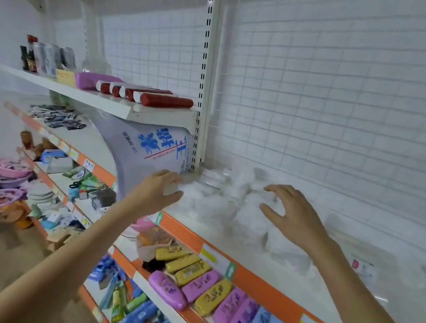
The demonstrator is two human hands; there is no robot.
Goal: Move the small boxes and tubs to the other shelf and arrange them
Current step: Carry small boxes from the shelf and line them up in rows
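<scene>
Item: clear tubs (229, 200), clustered on shelf (262, 268). My left hand (158, 190) and right hand (291, 212) open, flanking, holding nothing. Close evenly from both sides; avoid toppling stacks.

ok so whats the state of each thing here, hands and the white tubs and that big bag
left hand: open, fingers spread, at the pile's left edge
right hand: open, over the pile, no grip visible
white tubs: piled loosely on the shelf, blurred
big bag: standing under the upper shelf
</scene>
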